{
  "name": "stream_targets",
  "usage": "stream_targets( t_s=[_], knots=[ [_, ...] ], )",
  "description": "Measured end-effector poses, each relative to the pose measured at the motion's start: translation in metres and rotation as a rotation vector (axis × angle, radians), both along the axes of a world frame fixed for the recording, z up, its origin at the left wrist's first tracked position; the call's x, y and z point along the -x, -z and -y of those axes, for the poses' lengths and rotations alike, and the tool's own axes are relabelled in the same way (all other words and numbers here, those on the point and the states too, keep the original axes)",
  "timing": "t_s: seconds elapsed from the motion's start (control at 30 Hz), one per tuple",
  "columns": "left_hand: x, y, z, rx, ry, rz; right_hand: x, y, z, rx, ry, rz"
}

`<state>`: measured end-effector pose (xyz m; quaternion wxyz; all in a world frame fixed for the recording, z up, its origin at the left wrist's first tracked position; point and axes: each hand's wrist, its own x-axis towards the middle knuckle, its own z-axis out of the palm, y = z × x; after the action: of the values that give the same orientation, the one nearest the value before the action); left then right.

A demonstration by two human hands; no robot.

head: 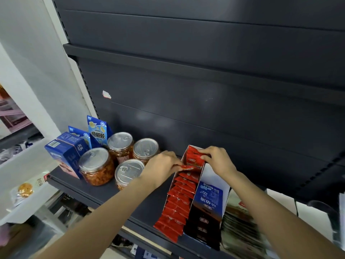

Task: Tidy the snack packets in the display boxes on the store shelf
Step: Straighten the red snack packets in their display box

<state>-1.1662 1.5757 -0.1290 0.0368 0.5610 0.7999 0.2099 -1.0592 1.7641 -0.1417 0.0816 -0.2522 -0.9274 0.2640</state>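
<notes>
Past the blue cartons (64, 155) and lidded jars (97, 166) at the shelf's (104, 193) left end, the left hand (161, 166) pinches one red packet (186, 167) while the right hand (217, 159) grips the rear packets (196, 158) upright, apparently opening a slot in the red display box (183, 186) near the shelf's front edge.

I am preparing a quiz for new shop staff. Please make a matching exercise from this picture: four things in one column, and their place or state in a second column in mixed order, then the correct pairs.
Column 1
1. left hand
2. right hand
3. jars
4. blue cartons

Column 2
A. stand at the left end of the shelf
B. hold red packets at the back of the display box
C. pinches one red packet in the display box
D. have silver pull-tab lids

Pairs: 1-C, 2-B, 3-D, 4-A
</notes>
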Motion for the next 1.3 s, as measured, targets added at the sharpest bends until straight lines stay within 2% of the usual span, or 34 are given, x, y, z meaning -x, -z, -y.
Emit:
stream_targets(
  t_s=[0.2, 0.33, 0.43, 0.57, 0.8, 0.87, 0.97, 1.17, 1.3],
  knots=[
    [-0.009, 0.009, -0.023, 0.244, 0.108, -0.038, -0.001, -0.001, 0.001, 0.036, -0.004, -0.011],
    [-0.009, 0.013, -0.031, 0.305, 0.109, 0.011, -0.003, -0.002, 0.002, 0.048, -0.006, -0.016],
    [-0.004, 0.013, -0.032, 0.182, 0.048, 0.046, -0.003, -0.001, 0.000, 0.049, -0.013, -0.006],
    [0.000, 0.017, -0.034, 0.008, -0.058, -0.020, -0.003, 0.001, -0.003, 0.032, -0.017, 0.000],
    [0.001, 0.015, -0.062, 0.069, -0.060, -0.136, -0.001, 0.000, -0.008, 0.024, -0.018, -0.045],
    [0.004, 0.011, -0.063, 0.008, -0.118, -0.060, 0.000, 0.000, -0.009, 0.017, -0.015, -0.041],
    [0.014, 0.001, -0.053, -0.192, -0.210, 0.104, 0.001, -0.001, -0.009, 0.022, 0.001, -0.028],
    [0.029, -0.026, -0.020, -0.480, -0.360, 0.229, -0.001, -0.002, 0.000, 0.038, 0.012, -0.005],
    [0.037, -0.037, 0.003, -0.572, -0.455, 0.350, -0.001, -0.003, 0.002, 0.020, 0.030, 0.050]
  ],
)
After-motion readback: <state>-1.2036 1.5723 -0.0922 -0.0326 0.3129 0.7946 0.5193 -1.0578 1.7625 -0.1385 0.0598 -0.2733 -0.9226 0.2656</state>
